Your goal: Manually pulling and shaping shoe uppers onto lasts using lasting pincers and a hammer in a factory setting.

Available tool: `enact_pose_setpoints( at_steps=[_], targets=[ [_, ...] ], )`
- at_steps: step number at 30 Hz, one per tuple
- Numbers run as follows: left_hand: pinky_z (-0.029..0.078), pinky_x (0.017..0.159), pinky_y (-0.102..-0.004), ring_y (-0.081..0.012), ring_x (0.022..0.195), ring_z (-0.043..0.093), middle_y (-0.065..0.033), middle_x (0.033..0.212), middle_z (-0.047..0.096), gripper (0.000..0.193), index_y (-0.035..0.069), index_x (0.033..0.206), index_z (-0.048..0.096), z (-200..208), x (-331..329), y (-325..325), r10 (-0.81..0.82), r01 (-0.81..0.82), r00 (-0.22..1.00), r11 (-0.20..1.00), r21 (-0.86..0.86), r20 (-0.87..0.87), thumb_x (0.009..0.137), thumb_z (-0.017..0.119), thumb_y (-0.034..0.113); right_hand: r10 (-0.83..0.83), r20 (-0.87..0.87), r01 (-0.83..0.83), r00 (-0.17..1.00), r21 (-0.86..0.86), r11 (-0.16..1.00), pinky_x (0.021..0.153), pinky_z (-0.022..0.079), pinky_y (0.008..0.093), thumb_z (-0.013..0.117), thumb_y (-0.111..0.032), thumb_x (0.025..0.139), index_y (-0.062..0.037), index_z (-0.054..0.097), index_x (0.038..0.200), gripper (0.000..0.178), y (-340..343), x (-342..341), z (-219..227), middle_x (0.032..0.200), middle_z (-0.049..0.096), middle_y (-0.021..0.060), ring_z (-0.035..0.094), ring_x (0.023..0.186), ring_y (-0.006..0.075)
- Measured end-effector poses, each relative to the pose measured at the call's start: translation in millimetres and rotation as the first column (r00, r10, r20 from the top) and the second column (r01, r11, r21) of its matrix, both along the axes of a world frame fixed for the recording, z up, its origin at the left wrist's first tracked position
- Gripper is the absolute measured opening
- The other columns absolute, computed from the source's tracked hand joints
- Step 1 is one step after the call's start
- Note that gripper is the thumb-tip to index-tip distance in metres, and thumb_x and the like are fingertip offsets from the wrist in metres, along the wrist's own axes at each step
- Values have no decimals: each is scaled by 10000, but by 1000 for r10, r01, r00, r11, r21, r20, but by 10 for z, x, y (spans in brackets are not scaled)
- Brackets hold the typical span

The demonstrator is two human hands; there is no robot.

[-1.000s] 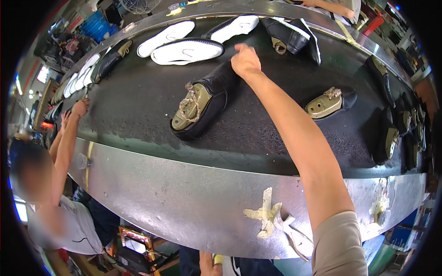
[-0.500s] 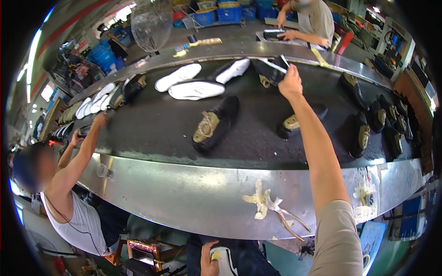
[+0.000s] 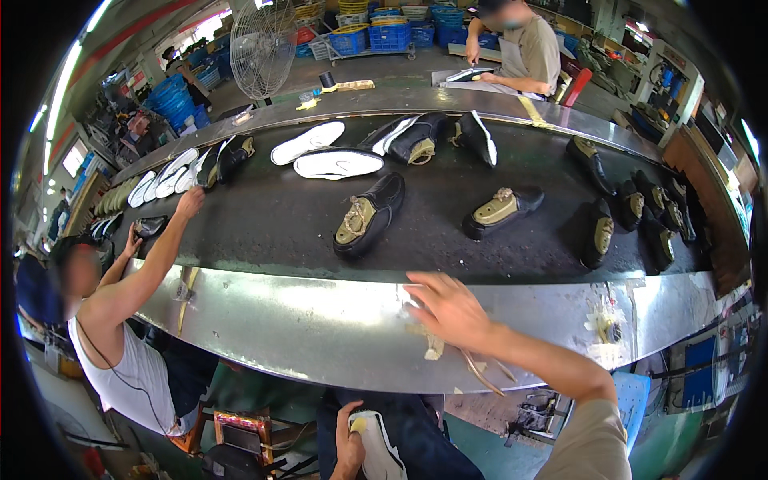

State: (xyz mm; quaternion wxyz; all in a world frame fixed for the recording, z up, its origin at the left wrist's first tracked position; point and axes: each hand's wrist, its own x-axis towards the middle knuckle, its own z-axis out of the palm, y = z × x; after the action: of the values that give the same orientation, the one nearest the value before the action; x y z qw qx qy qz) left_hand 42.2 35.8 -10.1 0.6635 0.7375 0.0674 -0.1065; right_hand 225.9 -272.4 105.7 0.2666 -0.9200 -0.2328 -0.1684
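In my lap, my left hand (image 3: 350, 448) grips a shoe (image 3: 382, 452) with its white sole turned up; a yellow patch shows beside the thumb. My right hand (image 3: 450, 310) is empty, fingers apart, over the metal ledge (image 3: 280, 320). Beneath it lie the pincers (image 3: 480, 370), their head hidden by the hand, and pale tape strips (image 3: 434, 347). On the dark belt, a black shoe with a white sole (image 3: 477, 140) rests on its side at the far edge. Nearer to me are two black shoes with tan laced tongues, one mid-belt (image 3: 370, 214), another (image 3: 504, 211) to its right.
White-soled shoes (image 3: 338, 163) lie left of centre and several black shoes (image 3: 632, 206) at the right. A person in a white vest (image 3: 132, 376) reaches onto the belt at left. Another person (image 3: 532, 56) works across. A fan (image 3: 262, 52) stands behind the far ledge.
My right hand has let go of the black shoe at the belt's far edge and come back toward me over the pincers. My left hand still holds its shoe.
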Motion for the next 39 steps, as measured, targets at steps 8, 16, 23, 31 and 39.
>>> enact_pose_setpoints(
  at_steps=[8,16,23,31,39],
  targets=[
    [397,1100,-356,-287,1234,554,-148,1305,562,585,4,1368,516,174,-214,-127,40,-45,988,999,31,150,790,506,-88,-319,47,323,946,-173,931,815,511,449,724,-265,894,-86,571,1384,544,-197,-1296,-279,1047,599,108,596,948,312],
    [444,1094,-373,-362,1319,570,-227,1408,592,613,64,1487,502,306,-643,74,-98,1,972,910,415,212,891,637,9,100,-777,498,621,491,715,720,495,302,563,-361,1054,-44,648,1266,391,-110,-1723,-13,857,585,17,571,817,115],
    [490,1018,-348,-354,1183,656,-190,1389,621,577,77,1485,518,425,-536,175,-128,78,974,963,257,185,924,656,73,285,-739,-310,610,107,945,643,541,378,586,-210,1015,-48,625,1067,175,732,-2565,-151,778,659,88,698,718,239],
    [543,852,-334,-196,1000,670,-98,1329,677,494,110,1444,586,597,-606,9,-158,145,987,938,314,14,958,670,143,447,-638,-724,627,-266,637,581,536,461,624,-220,982,-18,559,963,213,896,-2343,-38,779,682,160,685,682,373],
    [337,1183,-398,-242,1384,480,-113,1519,501,485,16,1506,460,223,-1494,-44,-9,-394,797,750,-532,-604,1106,416,287,189,-804,-550,564,-194,812,569,530,490,568,-277,1037,11,521,943,307,1122,-2748,1,691,660,219,680,661,422]
  ],
)
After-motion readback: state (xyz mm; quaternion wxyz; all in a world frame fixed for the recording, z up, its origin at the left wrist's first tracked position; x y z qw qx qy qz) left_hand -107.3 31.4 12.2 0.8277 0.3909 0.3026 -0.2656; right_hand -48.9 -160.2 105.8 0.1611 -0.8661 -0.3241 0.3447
